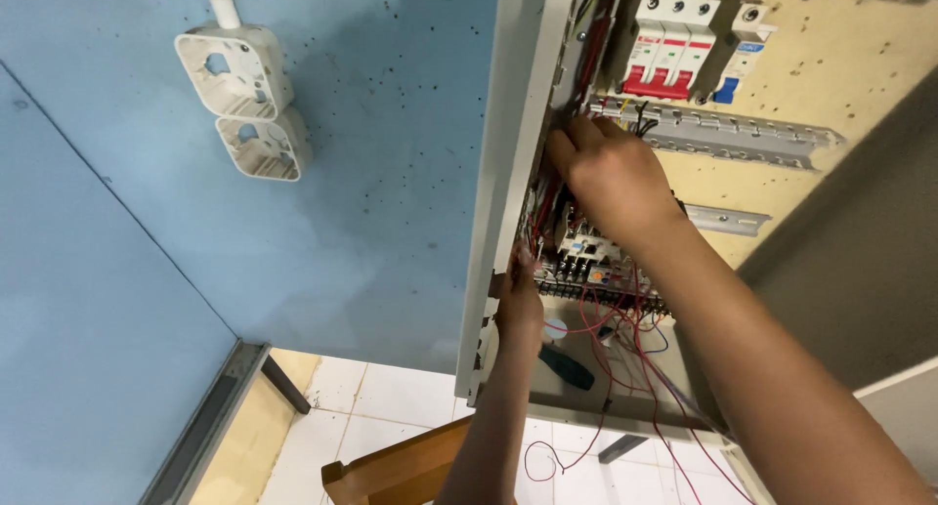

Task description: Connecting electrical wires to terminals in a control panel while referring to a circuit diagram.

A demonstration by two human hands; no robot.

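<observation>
Right forearm sweeps up from the bottom corner, closest to the lens, and the right hand [614, 178] is deep in the open electrical cabinet [508, 153]. Its knuckles face us, fingers curled inward toward the cabinet's left edge, reaching into the bundle of red and black wires [547, 207] that runs down that side. Whether the fingertips actually pinch a wire, I cannot tell; the back of the hand hides them.

Lower down, the left hand [518, 300] comes up along the cabinet's white side wall, fingers drawn together and pointing up into the same wire bundle, just left of the relay block [591, 256]. Its grip is hidden too.

That wiring is thin, mostly red with a few black strands, packed tight near the hands, then spilling loose below the terminal strip [606, 292], with one red loop [552, 458] hanging out under the cabinet.

Above the right hand, a grey slotted wire duct [743, 139] crosses the beige backplate, and over it sit white circuit breakers [674, 41] with red faces. A dark green-handled tool [569, 368] lies on the cabinet floor. Off to the left, two white junction boxes [244, 100] are fixed to the blue wall [371, 222]. A wooden chair [396, 471] stands on the tiled floor below.
</observation>
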